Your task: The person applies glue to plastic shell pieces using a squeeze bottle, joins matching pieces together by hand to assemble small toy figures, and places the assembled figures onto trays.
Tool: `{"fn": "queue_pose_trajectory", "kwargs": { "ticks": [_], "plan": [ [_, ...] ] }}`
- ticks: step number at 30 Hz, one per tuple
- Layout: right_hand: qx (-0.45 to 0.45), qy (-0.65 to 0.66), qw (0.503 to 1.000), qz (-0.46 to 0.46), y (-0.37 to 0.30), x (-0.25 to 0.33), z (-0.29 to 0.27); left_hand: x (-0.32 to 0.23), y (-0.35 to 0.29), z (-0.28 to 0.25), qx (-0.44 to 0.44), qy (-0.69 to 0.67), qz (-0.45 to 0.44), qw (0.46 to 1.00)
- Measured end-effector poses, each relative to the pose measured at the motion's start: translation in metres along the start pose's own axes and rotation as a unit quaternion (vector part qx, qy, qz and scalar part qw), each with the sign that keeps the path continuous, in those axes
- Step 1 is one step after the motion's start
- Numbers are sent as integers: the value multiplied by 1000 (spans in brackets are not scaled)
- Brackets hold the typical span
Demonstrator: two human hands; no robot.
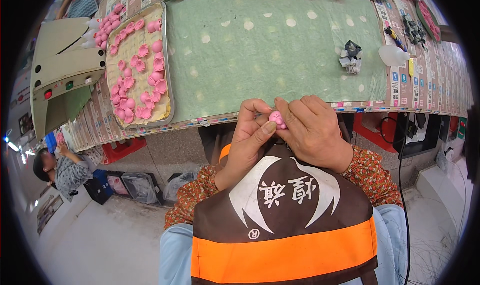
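Head view: the left hand and right hand meet at a small pink piece, each grip closed on it by the fingers, beside the green-covered surface's near edge, above the brown apron.

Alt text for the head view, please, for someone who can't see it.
The left hand and right hand hold a small pink molded piece between them, at the near edge of a worktable. To their upper left, beside a pale-spotted green cloth, sits a metal tray of pink cup-shaped and round pieces.
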State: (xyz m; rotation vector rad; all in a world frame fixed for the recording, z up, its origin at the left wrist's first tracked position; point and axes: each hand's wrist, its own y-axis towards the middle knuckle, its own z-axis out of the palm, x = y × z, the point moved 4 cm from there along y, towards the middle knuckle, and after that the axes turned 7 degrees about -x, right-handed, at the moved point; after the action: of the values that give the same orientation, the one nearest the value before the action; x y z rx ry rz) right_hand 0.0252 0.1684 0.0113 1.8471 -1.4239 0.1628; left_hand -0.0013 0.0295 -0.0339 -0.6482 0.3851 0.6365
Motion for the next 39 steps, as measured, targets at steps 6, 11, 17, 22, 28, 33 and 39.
{"fn": "queue_pose_trajectory", "kwargs": {
  "ticks": [6, 11, 17, 22, 28, 33, 39],
  "plan": [
    [34, 68, 993, 91, 10, -6, 1, -8, 1, 0, -2, -15, -14, 1000],
    [31, 43, 994, 100, 12, -5, -2, -10, 1, 0, 7, -11, -28, 1000],
    [16, 21, 999, 41, 12, -5, 0, -11, 0, 5, -20, 3, -26, 999],
    [-2, 22, 1000, 5, 12, -1, -3, -10, 0, 8, -29, 12, -48, 998],
    [-26, 5, 999, -32, 5, 0, 1, -3, 0, -1, -31, 31, -37, 998],
    [-24, -8, 999, -36, 4, 0, 2, -1, -1, -2, -36, 32, -39, 998],
    [-33, -9, 999, -34, 3, 0, 4, -1, 0, -4, -26, 26, -28, 999]
  ]
}}
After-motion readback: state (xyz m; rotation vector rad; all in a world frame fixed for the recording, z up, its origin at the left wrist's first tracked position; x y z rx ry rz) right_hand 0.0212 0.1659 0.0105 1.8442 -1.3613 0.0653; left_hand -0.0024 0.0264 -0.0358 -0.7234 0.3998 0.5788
